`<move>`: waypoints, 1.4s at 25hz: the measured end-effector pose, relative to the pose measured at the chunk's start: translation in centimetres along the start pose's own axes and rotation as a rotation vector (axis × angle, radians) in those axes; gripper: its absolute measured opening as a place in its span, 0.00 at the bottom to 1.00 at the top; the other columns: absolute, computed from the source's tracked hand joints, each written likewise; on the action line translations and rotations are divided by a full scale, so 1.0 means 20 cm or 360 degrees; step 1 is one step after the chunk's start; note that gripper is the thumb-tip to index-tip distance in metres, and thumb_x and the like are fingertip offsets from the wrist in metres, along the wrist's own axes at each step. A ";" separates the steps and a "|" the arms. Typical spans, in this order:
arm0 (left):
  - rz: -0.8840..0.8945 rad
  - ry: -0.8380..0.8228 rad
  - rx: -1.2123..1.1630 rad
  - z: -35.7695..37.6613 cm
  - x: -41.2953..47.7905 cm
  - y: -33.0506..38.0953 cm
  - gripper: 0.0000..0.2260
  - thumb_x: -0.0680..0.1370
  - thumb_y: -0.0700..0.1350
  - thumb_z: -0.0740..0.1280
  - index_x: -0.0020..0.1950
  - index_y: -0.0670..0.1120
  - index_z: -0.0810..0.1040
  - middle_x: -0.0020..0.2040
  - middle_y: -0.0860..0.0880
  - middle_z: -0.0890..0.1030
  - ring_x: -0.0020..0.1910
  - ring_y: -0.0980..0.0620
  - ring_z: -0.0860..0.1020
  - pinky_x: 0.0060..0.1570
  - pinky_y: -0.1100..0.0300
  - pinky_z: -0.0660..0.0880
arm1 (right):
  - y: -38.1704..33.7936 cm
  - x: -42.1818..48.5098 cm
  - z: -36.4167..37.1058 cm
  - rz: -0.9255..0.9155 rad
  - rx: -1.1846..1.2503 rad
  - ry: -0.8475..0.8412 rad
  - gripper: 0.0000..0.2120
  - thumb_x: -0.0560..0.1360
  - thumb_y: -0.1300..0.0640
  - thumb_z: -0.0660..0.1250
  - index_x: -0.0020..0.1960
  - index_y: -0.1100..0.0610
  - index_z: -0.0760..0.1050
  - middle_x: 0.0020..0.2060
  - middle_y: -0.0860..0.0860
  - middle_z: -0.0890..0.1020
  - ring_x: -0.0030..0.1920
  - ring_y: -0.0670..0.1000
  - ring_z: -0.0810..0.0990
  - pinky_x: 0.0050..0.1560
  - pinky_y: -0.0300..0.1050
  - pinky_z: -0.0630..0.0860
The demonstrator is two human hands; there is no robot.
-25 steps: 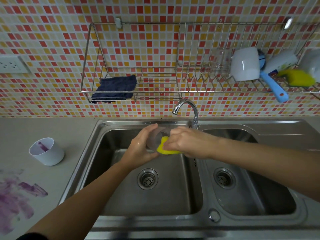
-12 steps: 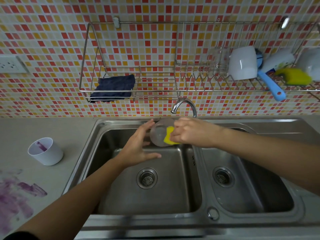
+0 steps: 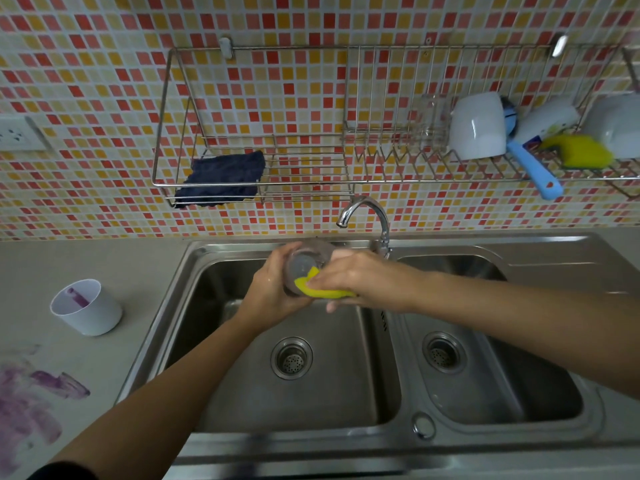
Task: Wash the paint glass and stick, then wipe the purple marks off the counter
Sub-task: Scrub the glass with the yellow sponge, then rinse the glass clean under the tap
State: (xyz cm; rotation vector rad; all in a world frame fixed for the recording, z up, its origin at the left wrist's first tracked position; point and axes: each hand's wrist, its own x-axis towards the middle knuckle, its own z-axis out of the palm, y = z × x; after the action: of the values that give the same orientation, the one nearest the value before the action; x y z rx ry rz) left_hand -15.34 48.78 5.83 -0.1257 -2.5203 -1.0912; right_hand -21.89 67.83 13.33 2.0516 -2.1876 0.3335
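Two holds below the faucet: left hand grips the glass round its wall, likely slippery and breakable, right hand pinches the soft sponge

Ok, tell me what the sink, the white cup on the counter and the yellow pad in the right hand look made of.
The sink looks like brushed stainless steel: grey sheen, soft reflections. The white cup is opaque and matte, likely plastic; ceramic is possible. The yellow pad in the right hand seems foam sponge, its edge curled against the glass.
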 end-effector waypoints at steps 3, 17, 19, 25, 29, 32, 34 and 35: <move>-0.0054 0.0041 0.0040 -0.03 0.01 0.00 0.38 0.63 0.45 0.80 0.69 0.43 0.66 0.64 0.48 0.75 0.60 0.55 0.73 0.56 0.69 0.68 | 0.05 -0.02 -0.01 -0.0040 -0.0267 0.0019 0.13 0.69 0.56 0.65 0.50 0.60 0.81 0.43 0.54 0.85 0.39 0.55 0.78 0.44 0.45 0.74; -0.0382 0.0019 -0.0160 -0.01 -0.05 -0.04 0.39 0.63 0.47 0.80 0.68 0.50 0.64 0.62 0.53 0.74 0.59 0.55 0.76 0.51 0.68 0.77 | 0.18 0.30 -0.17 0.1181 0.0414 0.1067 0.20 0.78 0.49 0.61 0.68 0.53 0.68 0.63 0.55 0.71 0.58 0.47 0.68 0.58 0.40 0.66; -0.0376 0.0019 -0.0218 -0.01 -0.05 -0.04 0.39 0.63 0.47 0.80 0.69 0.51 0.64 0.62 0.54 0.74 0.59 0.55 0.76 0.51 0.66 0.78 | 0.27 0.43 -0.20 0.1421 0.0413 0.1026 0.21 0.78 0.49 0.60 0.69 0.53 0.65 0.63 0.57 0.65 0.60 0.51 0.65 0.60 0.44 0.64; -0.0359 -0.0011 -0.0204 -0.12 -0.08 -0.09 0.39 0.64 0.49 0.79 0.68 0.57 0.61 0.62 0.57 0.73 0.60 0.57 0.75 0.55 0.64 0.77 | 0.46 0.82 -0.16 0.1922 0.0299 0.0237 0.28 0.80 0.53 0.52 0.76 0.60 0.47 0.75 0.60 0.45 0.73 0.65 0.48 0.73 0.56 0.51; -0.0399 0.0027 -0.0215 -0.19 -0.11 -0.14 0.39 0.63 0.49 0.79 0.67 0.59 0.61 0.63 0.57 0.73 0.60 0.58 0.75 0.57 0.61 0.77 | 0.52 0.90 -0.12 0.1980 0.0555 -0.0238 0.34 0.80 0.43 0.49 0.75 0.57 0.36 0.75 0.56 0.37 0.75 0.62 0.41 0.75 0.57 0.47; -0.0400 0.0032 -0.0214 -0.17 -0.11 -0.15 0.39 0.63 0.50 0.79 0.67 0.59 0.61 0.62 0.57 0.73 0.60 0.59 0.75 0.57 0.62 0.77 | 0.45 0.86 -0.16 0.1913 0.0314 0.0090 0.33 0.79 0.39 0.44 0.76 0.57 0.44 0.76 0.58 0.44 0.75 0.62 0.45 0.73 0.57 0.49; -0.0443 0.0036 -0.0263 -0.12 -0.10 -0.15 0.39 0.62 0.50 0.80 0.67 0.57 0.63 0.61 0.58 0.74 0.59 0.59 0.75 0.54 0.63 0.77 | 0.36 0.77 -0.18 0.1762 0.0093 0.0614 0.28 0.80 0.43 0.48 0.75 0.56 0.54 0.72 0.59 0.57 0.71 0.61 0.57 0.69 0.55 0.58; -0.0479 0.0046 -0.0321 -0.09 -0.10 -0.15 0.38 0.62 0.49 0.80 0.67 0.56 0.64 0.60 0.59 0.74 0.58 0.60 0.75 0.53 0.64 0.78 | 0.31 0.71 -0.19 0.1685 0.0009 0.0847 0.25 0.80 0.45 0.50 0.73 0.56 0.59 0.68 0.58 0.63 0.67 0.58 0.62 0.66 0.53 0.61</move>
State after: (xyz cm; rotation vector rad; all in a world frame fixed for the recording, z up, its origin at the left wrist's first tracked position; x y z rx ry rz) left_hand -13.67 45.66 4.15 0.2204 -2.4505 -1.4514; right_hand -29.39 55.30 19.86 0.4937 -2.6139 0.8342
